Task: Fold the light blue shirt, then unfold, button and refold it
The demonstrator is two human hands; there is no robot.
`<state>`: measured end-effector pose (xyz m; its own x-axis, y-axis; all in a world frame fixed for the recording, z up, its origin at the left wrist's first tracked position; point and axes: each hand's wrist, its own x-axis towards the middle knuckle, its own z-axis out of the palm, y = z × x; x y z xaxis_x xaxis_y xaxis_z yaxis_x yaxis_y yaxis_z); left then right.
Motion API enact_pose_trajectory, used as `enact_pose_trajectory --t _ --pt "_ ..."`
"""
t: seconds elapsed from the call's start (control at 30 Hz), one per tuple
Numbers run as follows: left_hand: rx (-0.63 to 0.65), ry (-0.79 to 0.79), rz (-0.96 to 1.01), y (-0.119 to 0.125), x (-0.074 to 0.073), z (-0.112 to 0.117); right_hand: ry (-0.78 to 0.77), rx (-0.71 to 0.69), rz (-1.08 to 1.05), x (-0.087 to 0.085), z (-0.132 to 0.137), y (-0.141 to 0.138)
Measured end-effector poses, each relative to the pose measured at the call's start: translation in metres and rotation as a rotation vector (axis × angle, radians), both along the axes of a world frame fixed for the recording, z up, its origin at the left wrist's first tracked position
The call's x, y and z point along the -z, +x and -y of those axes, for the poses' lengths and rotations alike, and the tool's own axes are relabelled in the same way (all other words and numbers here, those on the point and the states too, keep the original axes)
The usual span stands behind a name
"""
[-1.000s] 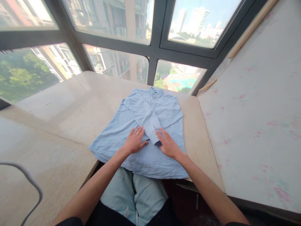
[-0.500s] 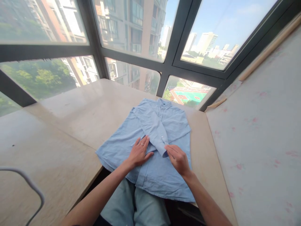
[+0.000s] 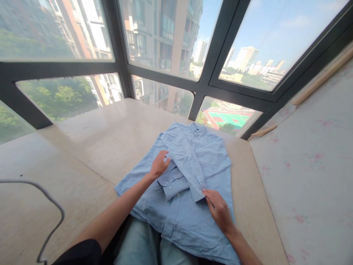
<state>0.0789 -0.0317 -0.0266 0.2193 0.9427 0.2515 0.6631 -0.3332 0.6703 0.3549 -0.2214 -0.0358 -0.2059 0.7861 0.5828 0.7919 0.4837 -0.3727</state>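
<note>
A light blue button-up shirt lies front up on the pale tabletop, collar toward the window. Its two sleeves are folded across the front, one crossing over the other. At the left, my left hand hovers at the upper sleeve's edge, fingers apart and holding nothing; a ring shows on one finger. My right hand has its fingertips and thumb closed on the corner of the upper sleeve's cuff. The lower sleeve's buttoned cuff sticks out to the left beneath it.
The pale tabletop reaches to dark-framed windows. A grey cable curves over its left side. A wall with flowered paper borders the right. My legs are under the near edge.
My left hand has lifted off the shirt and moved up and left, uncovering the lower cuff. My right hand stays at the upper cuff, which now lies flatter. The view has shifted slightly.
</note>
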Motion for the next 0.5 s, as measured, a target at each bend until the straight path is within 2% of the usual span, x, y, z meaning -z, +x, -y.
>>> enact_pose_trajectory --t 0.07,0.17,0.27,0.37,0.5 --pt "-0.015 0.034 -0.233 -0.007 -0.007 -0.039 -0.009 0.0 0.002 0.003 0.0 -0.001" --pt "0.011 0.021 -0.374 -0.017 -0.014 -0.09 -0.03 -0.001 -0.005 0.004 0.001 -0.002" --pt "0.0 0.007 -0.432 -0.023 -0.015 -0.129 -0.039 -0.004 -0.018 0.004 0.001 0.0" --pt "-0.032 0.002 -0.463 -0.025 -0.015 -0.155 -0.037 -0.01 -0.024 0.004 0.0 0.001" --pt "-0.029 0.005 -0.495 -0.026 -0.015 -0.169 -0.039 -0.012 -0.02 0.005 -0.001 0.002"
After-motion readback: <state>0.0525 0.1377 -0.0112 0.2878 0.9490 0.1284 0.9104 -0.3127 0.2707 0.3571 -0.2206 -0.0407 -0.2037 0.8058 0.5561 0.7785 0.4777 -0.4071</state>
